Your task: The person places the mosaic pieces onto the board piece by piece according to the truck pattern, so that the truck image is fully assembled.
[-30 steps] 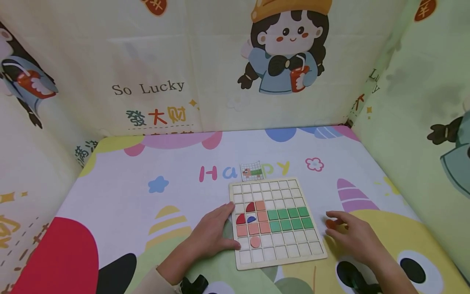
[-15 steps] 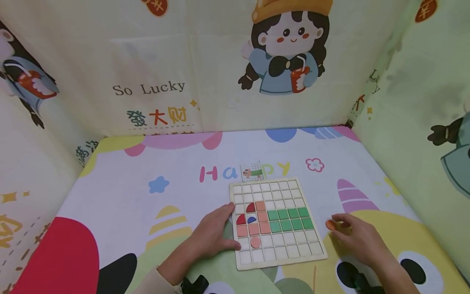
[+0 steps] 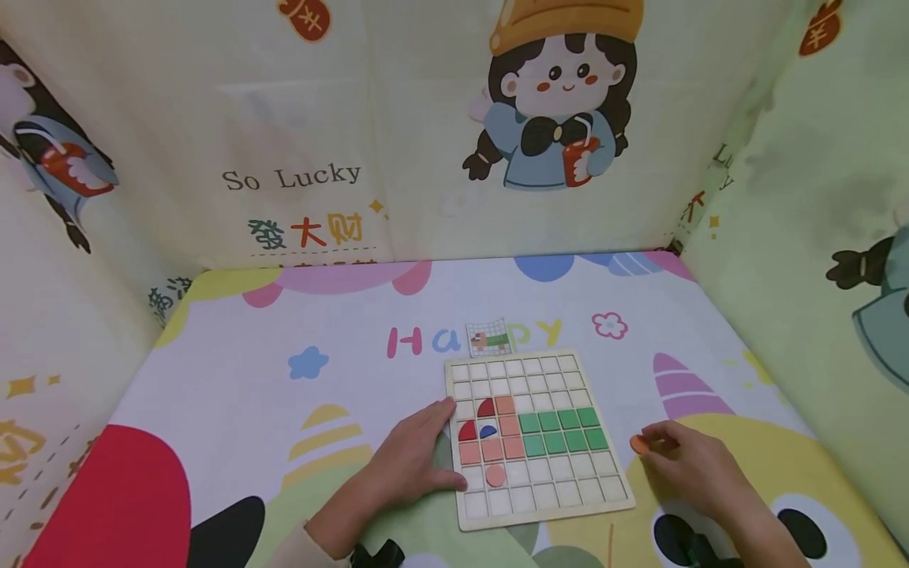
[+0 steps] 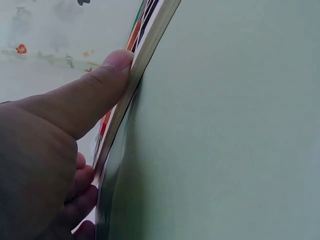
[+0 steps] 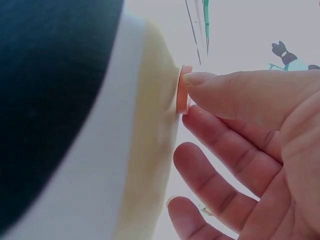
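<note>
A wooden grid board [image 3: 547,515] lies flat on the table. My left hand [image 3: 406,464] rests along its left edge, thumb and fingertips touching the rim; the left wrist view shows the thumb [image 4: 95,92] pressed on that edge. To the right of the board, my right hand [image 3: 689,461] has a small orange round tile [image 3: 639,445] at its fingertips. In the right wrist view the thumb lies against this tile [image 5: 183,95], which stands on edge close over the tablecloth. Green squares [image 3: 550,421], salmon squares [image 3: 491,450], red quarter-rounds [image 3: 486,408], a blue half-round [image 3: 488,432] and a salmon disc [image 3: 495,476] sit in the grid.
Just behind the board lies a small picture card [image 3: 489,339] with a similar coloured grid pattern. A printed cloth [image 3: 369,315] covers the table, and printed fabric walls [image 3: 419,142] enclose it at the back and sides.
My right fingers have shifted slightly right, so more of the orange round tile shows at their tips. The left hand stays on the board's edge. The head view has tilted up a little.
</note>
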`<move>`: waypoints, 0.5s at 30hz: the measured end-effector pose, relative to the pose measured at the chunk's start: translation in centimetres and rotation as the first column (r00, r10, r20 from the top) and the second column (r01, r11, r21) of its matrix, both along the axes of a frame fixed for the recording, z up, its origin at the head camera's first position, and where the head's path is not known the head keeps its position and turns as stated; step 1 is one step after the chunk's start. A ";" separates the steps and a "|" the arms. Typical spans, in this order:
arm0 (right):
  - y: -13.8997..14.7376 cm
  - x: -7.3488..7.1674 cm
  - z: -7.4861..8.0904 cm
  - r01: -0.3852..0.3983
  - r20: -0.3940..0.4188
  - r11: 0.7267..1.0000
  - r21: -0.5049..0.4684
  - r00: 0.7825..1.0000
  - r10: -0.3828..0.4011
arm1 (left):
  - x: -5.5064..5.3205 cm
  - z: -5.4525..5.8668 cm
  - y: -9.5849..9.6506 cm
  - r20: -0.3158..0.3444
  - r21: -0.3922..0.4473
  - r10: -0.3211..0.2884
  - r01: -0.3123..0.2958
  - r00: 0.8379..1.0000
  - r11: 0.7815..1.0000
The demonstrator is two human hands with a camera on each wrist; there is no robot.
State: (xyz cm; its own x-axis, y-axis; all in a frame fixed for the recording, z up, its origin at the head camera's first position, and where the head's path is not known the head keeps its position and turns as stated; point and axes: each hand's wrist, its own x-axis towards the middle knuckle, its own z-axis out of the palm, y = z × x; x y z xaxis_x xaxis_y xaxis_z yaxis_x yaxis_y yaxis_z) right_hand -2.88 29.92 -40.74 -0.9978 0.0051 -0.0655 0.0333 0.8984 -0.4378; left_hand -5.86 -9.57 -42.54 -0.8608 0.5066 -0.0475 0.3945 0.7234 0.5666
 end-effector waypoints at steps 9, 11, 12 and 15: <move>-0.2 -0.6 0.4 -0.041 0.007 0.999 0.034 0.999 0.040 | -0.1 0.0 0.0 -0.005 -0.011 -0.004 0.004 1.000 1.000; -0.2 -0.7 0.5 -0.047 0.015 0.998 0.039 0.999 0.047 | -0.1 0.0 0.0 -0.002 -0.010 -0.004 0.004 1.000 1.000; -0.2 -0.8 0.5 -0.049 0.022 0.998 0.041 0.999 0.049 | -0.1 0.0 0.1 0.000 -0.010 -0.004 0.004 1.000 1.000; -0.3 -1.1 0.6 -0.052 0.041 0.998 0.044 0.998 0.051 | 0.0 0.0 0.1 0.002 -0.012 -0.006 0.006 1.000 1.000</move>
State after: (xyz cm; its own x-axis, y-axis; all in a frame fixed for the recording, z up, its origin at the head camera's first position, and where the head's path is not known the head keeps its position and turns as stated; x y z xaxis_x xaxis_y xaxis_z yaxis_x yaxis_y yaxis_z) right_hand -3.94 29.63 -40.16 -0.9935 -0.0424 -0.1058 0.0030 0.9184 -0.3957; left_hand -5.89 -9.49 -42.58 -0.8575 0.5116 -0.0549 0.3982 0.7274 0.5589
